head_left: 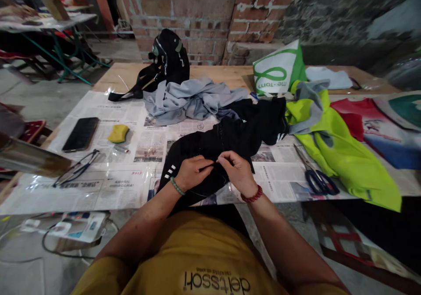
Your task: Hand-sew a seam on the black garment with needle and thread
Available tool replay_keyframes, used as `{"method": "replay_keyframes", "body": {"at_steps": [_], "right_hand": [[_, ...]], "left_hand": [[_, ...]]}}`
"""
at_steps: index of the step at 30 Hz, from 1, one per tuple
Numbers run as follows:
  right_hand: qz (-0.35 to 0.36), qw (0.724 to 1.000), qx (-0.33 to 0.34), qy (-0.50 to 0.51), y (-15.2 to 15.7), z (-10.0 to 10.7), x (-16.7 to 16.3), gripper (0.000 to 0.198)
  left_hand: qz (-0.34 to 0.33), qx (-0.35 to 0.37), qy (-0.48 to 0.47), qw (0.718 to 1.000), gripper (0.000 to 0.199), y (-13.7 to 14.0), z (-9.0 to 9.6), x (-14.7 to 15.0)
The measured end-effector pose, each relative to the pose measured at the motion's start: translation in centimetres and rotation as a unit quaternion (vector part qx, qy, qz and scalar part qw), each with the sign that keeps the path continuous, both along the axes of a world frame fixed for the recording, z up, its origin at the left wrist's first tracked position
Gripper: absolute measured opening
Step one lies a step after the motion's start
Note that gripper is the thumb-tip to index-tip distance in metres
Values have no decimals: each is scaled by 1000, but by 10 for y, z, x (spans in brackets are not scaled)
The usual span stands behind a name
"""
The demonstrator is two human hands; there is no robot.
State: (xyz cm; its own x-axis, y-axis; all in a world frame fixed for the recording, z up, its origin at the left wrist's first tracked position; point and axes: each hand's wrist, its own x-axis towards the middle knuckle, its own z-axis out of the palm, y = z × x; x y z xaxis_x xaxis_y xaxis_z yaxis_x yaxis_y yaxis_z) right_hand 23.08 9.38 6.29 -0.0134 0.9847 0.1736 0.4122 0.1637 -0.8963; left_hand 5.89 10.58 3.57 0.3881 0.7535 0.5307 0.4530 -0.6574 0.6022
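Observation:
A black garment (200,148) with white stripe marks lies bunched in front of me across the newspaper. My left hand (193,172), with a green bead bracelet, is closed in a pinch at a fold of the cloth. Close beside it, my right hand (237,172), wearing a red bead bracelet, has thumb and forefinger pinched together over the same garment. What lies between the right fingertips is too small to make out. A thin line like a thread hangs on the cloth below the hands. To the right lie scissors (317,176) with dark handles.
Newspaper (108,185) under clear plastic covers the table. On it are a phone (80,134), a yellow sponge (118,133), eyeglasses (79,168), grey cloth (194,100) and a neon-yellow garment (342,159). Behind stand a black bag (173,58) and a green-white bag (279,71). A bottle (33,157) is at left.

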Motion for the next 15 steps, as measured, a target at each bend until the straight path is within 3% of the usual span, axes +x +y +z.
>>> {"method": "replay_keyframes", "body": {"at_steps": [5,10,15], "right_hand": [[-11,994,-27,109,4,1,-8,15],[-53,980,-34,187,16,-2,-10,15],[-80,970,-44,224,21,-3,-11,17]], "left_hand": [[34,-24,-43,998,10,1,7,-2],[-21,-37,-19,999,14,1,9,-2],[-25,-45,-30,998,17,1,8,-1]]}}
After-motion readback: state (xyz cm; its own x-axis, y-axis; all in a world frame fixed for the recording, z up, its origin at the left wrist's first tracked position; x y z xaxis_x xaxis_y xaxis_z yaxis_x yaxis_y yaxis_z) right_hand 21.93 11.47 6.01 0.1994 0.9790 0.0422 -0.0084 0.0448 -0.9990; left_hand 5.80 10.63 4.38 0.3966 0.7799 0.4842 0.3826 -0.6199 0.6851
